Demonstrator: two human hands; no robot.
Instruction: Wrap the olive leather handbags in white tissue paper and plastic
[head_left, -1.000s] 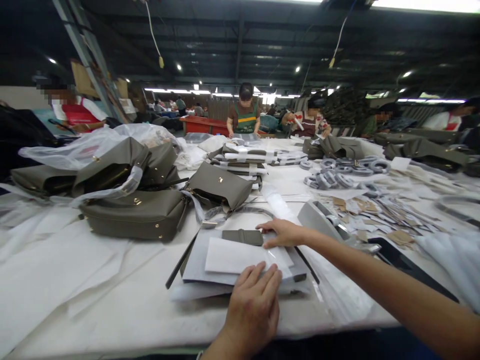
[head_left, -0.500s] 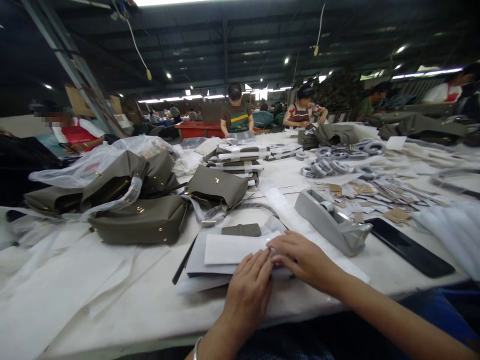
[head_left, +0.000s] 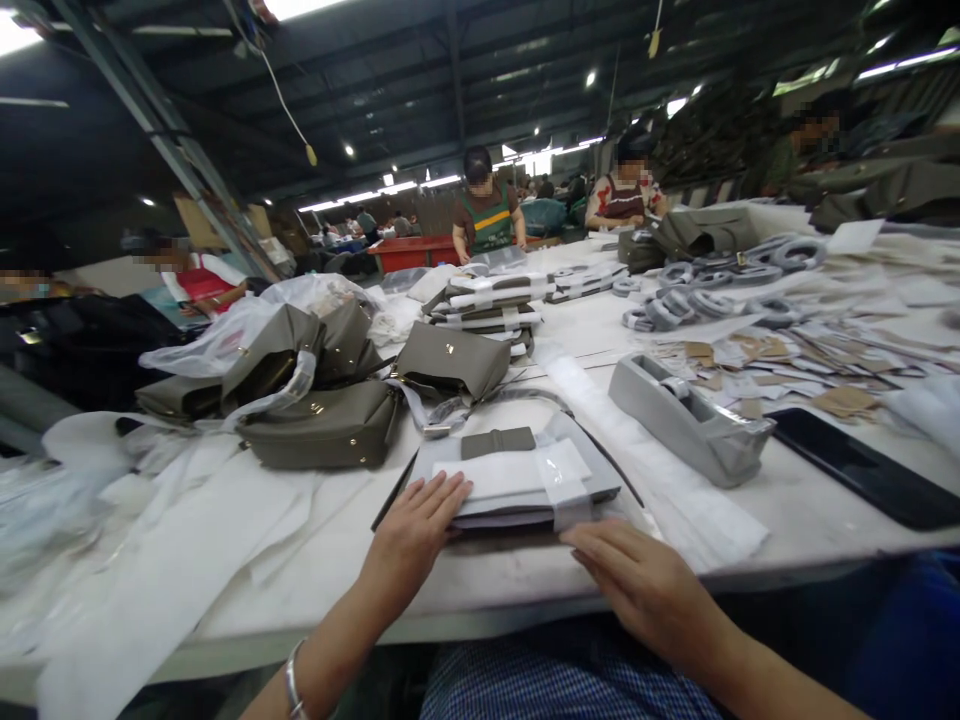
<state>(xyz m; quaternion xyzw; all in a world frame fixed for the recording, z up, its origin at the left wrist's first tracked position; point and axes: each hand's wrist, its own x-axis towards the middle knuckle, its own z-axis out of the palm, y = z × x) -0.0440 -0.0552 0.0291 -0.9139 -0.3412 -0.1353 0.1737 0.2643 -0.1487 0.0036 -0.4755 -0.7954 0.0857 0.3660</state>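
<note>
A handbag (head_left: 496,440), grey-green and partly covered with white foam sheet (head_left: 510,475), lies flat before me. Clear tape (head_left: 562,482) runs down over the right part of the foam to the front edge. My left hand (head_left: 416,520) rests flat on the left front of the wrapped bag, fingers stretched out. At the front edge, my right hand (head_left: 645,575) has its fingertips by the tape's lower end, fingers extended close together; nothing shows in its grasp. The strap (head_left: 634,480) lies around the bag's back and sides.
A grey tape dispenser (head_left: 686,420) and a dark phone (head_left: 862,470) are to the right. Several olive handbags (head_left: 322,425) pile up at left, beside white sheets (head_left: 202,540). Wrapped bags (head_left: 491,292) are stacked behind; paper tags (head_left: 787,365) scatter at right. Co-workers (head_left: 487,215) are across the table.
My hands, together near the bag's right front before, are now apart: left onto the left side, right down to the front edge. The tape strip now shows plainly. The view has shifted.
</note>
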